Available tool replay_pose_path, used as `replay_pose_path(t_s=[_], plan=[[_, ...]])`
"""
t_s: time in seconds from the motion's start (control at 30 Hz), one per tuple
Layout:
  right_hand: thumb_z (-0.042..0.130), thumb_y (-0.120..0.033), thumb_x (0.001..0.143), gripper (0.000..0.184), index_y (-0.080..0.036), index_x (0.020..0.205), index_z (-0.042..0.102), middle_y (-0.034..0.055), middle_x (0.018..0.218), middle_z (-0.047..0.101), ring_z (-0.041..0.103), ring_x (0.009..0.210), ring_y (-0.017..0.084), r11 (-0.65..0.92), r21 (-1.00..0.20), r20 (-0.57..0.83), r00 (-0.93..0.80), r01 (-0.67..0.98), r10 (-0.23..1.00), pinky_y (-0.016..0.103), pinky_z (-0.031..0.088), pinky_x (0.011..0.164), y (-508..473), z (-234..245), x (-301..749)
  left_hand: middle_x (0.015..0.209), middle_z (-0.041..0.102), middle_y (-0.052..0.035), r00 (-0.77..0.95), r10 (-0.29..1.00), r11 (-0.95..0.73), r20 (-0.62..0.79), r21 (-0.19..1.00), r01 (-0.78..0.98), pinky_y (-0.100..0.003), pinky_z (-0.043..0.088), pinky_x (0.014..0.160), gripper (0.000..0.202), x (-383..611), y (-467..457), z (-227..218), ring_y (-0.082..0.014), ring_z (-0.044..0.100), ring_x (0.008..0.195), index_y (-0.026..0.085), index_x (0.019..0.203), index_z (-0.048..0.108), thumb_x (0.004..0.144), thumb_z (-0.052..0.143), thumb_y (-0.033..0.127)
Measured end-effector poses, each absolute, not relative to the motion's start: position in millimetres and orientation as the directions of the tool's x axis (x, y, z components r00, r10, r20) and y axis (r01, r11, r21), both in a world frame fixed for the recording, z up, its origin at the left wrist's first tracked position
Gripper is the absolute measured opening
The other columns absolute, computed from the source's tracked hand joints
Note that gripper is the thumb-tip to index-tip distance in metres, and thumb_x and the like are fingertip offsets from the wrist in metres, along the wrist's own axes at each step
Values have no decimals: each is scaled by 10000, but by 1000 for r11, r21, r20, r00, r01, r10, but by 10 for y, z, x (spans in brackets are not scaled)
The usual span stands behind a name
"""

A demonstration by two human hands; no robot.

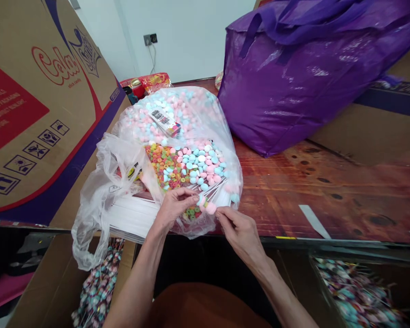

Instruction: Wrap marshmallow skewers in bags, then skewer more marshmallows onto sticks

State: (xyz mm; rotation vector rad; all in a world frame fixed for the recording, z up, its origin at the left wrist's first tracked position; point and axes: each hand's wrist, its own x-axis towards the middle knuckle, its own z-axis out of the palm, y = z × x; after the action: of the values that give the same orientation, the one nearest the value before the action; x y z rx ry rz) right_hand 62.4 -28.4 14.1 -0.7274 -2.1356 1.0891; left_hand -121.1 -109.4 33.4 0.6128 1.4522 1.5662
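Between my hands is a short row of threaded sweets (210, 208), with blue, pink and green pieces side by side. My left hand (174, 208) pinches its blue end. At the pink end my right hand (238, 228) is closed, with thumb and forefinger together; the stick itself is hard to see. Just beyond lies an open clear plastic bag (237, 173) of pink, blue and white marshmallows (205, 164). Small ring-shaped gummies (166, 164) lie to their left, and more sit under my left fingers. Thin white sticks (217, 187) rest among the marshmallows.
A printed carton (17, 114) stands at left and a purple bag (280, 82) at back right. Printed cards (164, 120) lie on the marshmallow bag. White paper strips (133, 216) rest at the table edge. Boxes below hold wrapped candy sticks (100, 287) and more sweets (357, 291).
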Motion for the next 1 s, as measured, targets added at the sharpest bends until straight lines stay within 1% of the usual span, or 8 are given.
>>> replay_pose_path(t_s=[0.13,0.33,0.5,0.63,0.77,0.87,0.93,1.0], plan=[[521,-325,946,278,-181,770,679,0,645,620,529,564,131,460,-874,259,-647,160,717,232,426,580,-383,87,579,748,722,-19,-499,820,68,-281,913,-403,-252,492,656,339,-1169,-1096,281,-126,619,679,159,795,778,599,902,407],[520,-345,960,268,-170,813,659,-30,622,507,440,550,111,324,-938,190,-598,123,779,219,367,525,-535,-13,488,804,728,-30,-578,769,-149,-273,804,-576,-260,518,753,337,-978,-1009,156,-124,634,763,154,782,772,628,892,428],[512,-342,955,279,-177,752,611,-47,591,440,405,530,105,267,-956,163,-543,119,824,222,341,511,-584,-30,425,809,718,-37,-554,761,-103,-338,780,-617,-250,522,721,396,-830,-959,147,-119,637,751,138,813,770,604,900,448],[517,-346,934,304,-192,672,540,-54,567,422,396,518,103,231,-964,128,-526,135,841,222,332,502,-566,-21,381,780,705,-28,-538,777,-39,-327,828,-559,-248,503,697,394,-787,-927,150,-113,608,705,142,834,772,621,884,454],[522,-352,924,320,-197,643,525,-49,555,455,427,517,109,194,-973,113,-473,127,874,227,359,521,-448,33,437,791,696,-38,-569,802,1,-182,953,-304,-277,497,696,388,-828,-829,113,-149,611,718,148,919,766,808,712,516],[549,-370,913,314,-193,654,548,-45,562,472,435,525,113,205,-965,130,-379,166,916,233,357,532,-313,69,547,870,691,-55,-665,747,89,8,990,112,-303,496,749,323,-899,-714,96,-179,625,795,162,967,749,944,543,411],[565,-385,909,323,-193,650,544,-45,564,466,424,527,114,204,-961,129,-352,186,927,237,345,531,-241,58,616,947,676,-74,-664,738,244,120,870,429,-327,485,823,228,-922,-640,102,-200,626,871,171,997,737,941,537,265],[564,-403,915,342,-195,645,535,-44,564,458,414,528,116,195,-963,120,-353,184,928,241,339,528,-208,15,658,1013,651,-96,-623,766,378,161,671,638,-350,474,857,223,-905,-588,114,-227,620,932,187,1049,720,925,535,189]])
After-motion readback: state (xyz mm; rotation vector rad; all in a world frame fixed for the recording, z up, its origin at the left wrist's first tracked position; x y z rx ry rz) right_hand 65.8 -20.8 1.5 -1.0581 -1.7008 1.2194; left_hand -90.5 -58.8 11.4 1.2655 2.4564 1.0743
